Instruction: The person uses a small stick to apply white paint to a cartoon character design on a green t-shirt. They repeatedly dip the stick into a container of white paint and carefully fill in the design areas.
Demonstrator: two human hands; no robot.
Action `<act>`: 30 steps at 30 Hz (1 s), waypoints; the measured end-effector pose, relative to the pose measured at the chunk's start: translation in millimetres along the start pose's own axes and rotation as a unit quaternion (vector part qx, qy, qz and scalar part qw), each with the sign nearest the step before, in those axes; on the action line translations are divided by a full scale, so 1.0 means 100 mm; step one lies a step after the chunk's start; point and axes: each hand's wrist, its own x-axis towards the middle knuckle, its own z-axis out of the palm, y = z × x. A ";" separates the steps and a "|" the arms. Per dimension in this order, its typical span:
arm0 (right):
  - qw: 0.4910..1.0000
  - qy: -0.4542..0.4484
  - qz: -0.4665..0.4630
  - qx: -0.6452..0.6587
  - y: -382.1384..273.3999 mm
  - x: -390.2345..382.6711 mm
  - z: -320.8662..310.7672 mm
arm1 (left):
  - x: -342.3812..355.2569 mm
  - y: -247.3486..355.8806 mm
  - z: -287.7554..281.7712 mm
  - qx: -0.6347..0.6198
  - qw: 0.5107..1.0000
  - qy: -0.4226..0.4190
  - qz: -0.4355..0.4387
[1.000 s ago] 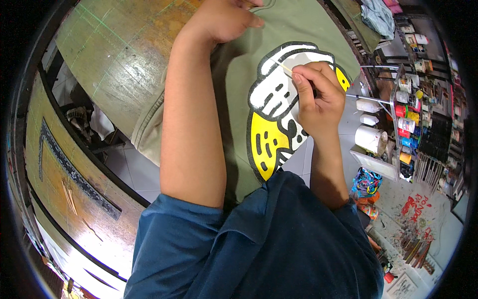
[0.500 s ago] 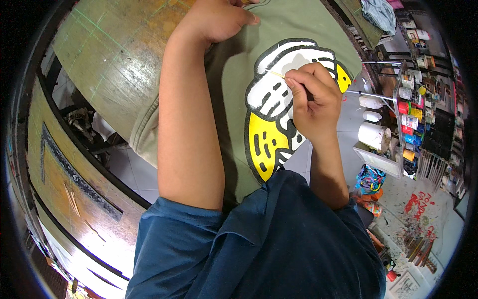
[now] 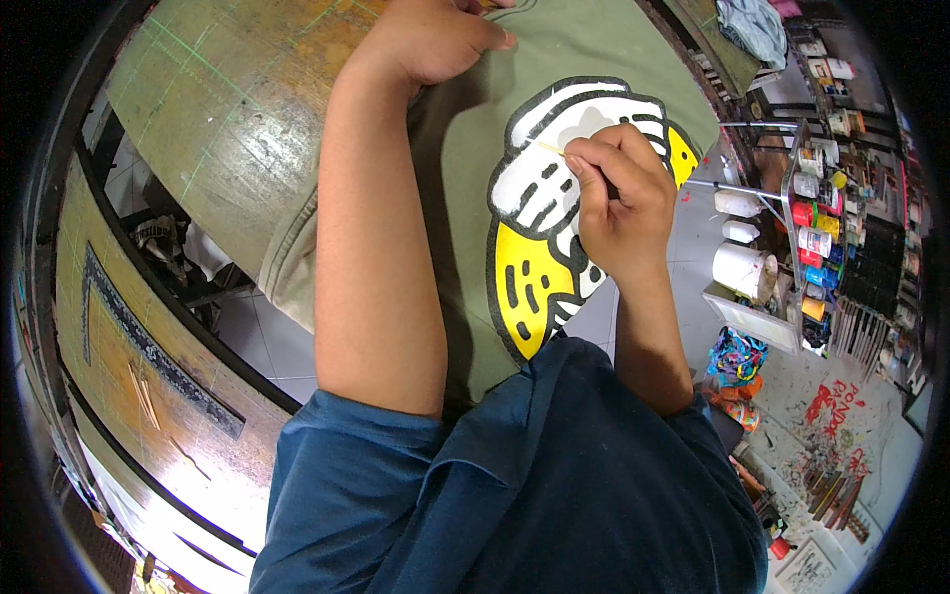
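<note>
An olive-green garment (image 3: 584,45) lies over the board's edge, printed with a bold design (image 3: 542,188) in white, yellow, grey and black. My right hand (image 3: 625,203) is closed in a pinch around a thin wooden stick (image 3: 550,149). The stick's tip meets the white part of the print, close to a black outline. At the top, my left hand (image 3: 432,42) rests on the garment with its thumb stretched out. Its other fingers are partly cut off by the upper edge of the view.
A worn wooden board (image 3: 223,89) with green lines extends under the garment. On a second board at left lie a black metal square (image 3: 163,342) and several thin sticks (image 3: 143,396). At right, a rack holds paint bottles (image 3: 813,241), near a white bucket (image 3: 742,272).
My right hand and the stick have shifted very slightly left. My left hand keeps its place on the garment.
</note>
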 end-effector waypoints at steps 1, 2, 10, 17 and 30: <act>1.000 -0.002 -0.001 0.002 0.00 0.00 0.00 | 0.00 -0.01 0.00 -0.001 1.000 -0.002 0.001; 1.000 -0.001 -0.002 -0.001 0.00 0.00 0.00 | 0.01 -0.01 -0.01 -0.002 1.000 -0.003 0.002; 1.000 0.022 0.002 -0.019 0.00 0.01 0.02 | -0.01 0.03 0.00 0.009 1.000 0.001 -0.006; 0.999 0.034 0.005 -0.039 0.00 0.01 0.03 | 0.00 -0.02 -0.01 0.012 1.000 0.001 -0.006; 0.975 0.104 0.122 0.152 0.12 -0.05 -0.04 | 0.05 -0.09 -0.03 0.044 0.998 0.037 0.024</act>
